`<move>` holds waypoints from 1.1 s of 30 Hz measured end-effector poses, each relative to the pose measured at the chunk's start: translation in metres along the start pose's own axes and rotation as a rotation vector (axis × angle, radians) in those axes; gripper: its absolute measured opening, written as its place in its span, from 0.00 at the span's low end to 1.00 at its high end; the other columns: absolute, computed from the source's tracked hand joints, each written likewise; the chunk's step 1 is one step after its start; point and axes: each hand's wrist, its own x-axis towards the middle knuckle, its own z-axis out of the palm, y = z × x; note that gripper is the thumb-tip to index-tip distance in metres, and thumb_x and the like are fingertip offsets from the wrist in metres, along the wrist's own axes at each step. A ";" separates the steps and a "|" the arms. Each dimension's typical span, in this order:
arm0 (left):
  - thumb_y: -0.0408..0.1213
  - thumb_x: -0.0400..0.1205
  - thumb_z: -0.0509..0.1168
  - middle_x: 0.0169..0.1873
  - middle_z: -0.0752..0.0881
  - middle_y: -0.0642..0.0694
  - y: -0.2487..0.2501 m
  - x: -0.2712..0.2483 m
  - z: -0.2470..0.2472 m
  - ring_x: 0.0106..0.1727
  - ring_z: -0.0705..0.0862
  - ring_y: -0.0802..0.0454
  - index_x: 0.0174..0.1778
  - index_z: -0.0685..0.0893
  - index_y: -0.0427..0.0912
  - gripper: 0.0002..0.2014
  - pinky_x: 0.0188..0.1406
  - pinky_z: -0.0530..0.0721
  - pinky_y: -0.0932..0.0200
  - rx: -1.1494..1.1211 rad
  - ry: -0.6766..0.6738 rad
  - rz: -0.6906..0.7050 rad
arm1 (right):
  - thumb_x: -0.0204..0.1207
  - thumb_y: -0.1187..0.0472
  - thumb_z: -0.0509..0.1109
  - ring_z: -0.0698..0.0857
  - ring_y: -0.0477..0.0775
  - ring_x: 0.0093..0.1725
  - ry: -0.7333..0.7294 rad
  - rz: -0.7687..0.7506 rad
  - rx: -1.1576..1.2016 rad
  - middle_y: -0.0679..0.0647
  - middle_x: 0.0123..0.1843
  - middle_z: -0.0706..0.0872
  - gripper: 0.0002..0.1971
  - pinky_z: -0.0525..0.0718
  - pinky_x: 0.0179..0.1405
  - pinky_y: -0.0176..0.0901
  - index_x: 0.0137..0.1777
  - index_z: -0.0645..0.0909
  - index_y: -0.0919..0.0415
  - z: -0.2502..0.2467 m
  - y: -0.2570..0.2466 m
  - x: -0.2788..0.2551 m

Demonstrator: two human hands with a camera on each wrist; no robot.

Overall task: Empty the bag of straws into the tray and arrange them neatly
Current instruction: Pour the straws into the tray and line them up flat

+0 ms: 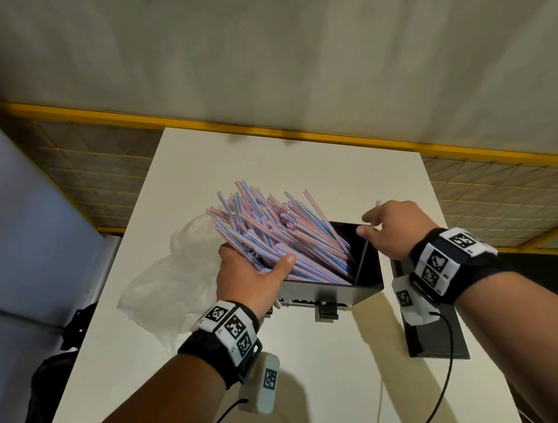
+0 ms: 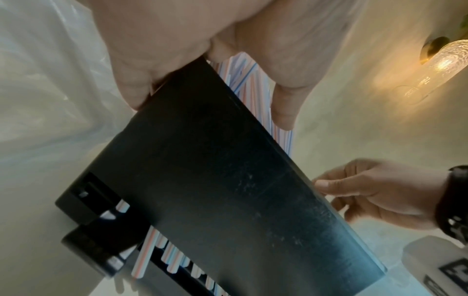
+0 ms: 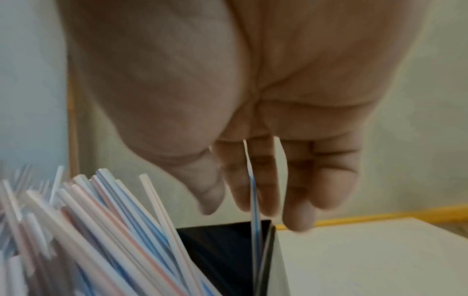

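My left hand (image 1: 253,276) is clamped on the near-left corner of the black tray (image 1: 365,293), thumb lying across the straws (image 1: 273,232) and fingers underneath, tipping the tray so the bundle fans out toward eleven o'clock. My right hand (image 1: 393,230) sits at three o'clock of the bundle, over the tray's right wall, fingers loosely spread; a single straw (image 1: 371,232) stands against them, but I cannot tell whether I am actually pinching it or only steadying it.

The straws are in the tray, leaning in a loose sheaf, with a few ends poking through the slots in the near wall. The empty plastic bag (image 1: 171,284) lies crumpled at nine o'clock on the white table (image 1: 322,379).

These will handle as very light, smooth and springy, so I judge they slide past each other and scatter easily. A hard squeeze would likely kink them. Better to cup the whole sheaf around its middle and tap the ends level.
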 end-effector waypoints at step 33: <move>0.66 0.68 0.76 0.63 0.77 0.53 -0.004 0.004 -0.012 0.63 0.77 0.50 0.63 0.64 0.52 0.38 0.62 0.73 0.56 -0.138 -0.124 -0.006 | 0.67 0.48 0.84 0.76 0.57 0.47 0.034 -0.116 0.011 0.53 0.49 0.73 0.29 0.79 0.46 0.48 0.59 0.72 0.58 0.029 -0.062 -0.001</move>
